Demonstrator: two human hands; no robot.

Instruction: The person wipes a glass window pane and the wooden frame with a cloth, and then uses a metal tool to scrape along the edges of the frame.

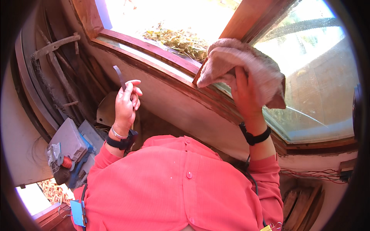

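Observation:
My left hand (126, 99) is raised in front of the wall, fingers curled round a thin dark strip-like tool (119, 75) that points upward; its lower end is hidden in the palm. A pinkish, fluffy cloth (231, 53) is bunched in my right hand (247, 89), partly blurred. It overlaps the wooden post (245, 21) between the two window openings. Whether the cloth touches the wood or glass, I cannot tell. Right of that hand, a glass pane (321, 89) sits in its wooden frame.
Below the window runs a wooden sill (162, 69) over a pale wall (173, 92). Dry leaves (179, 40) lie outside. Weathered wooden poles (59, 68) lean at left, near plastic cases (68, 140) and a spool of red thread (67, 162). Red wires (312, 173) hang at right.

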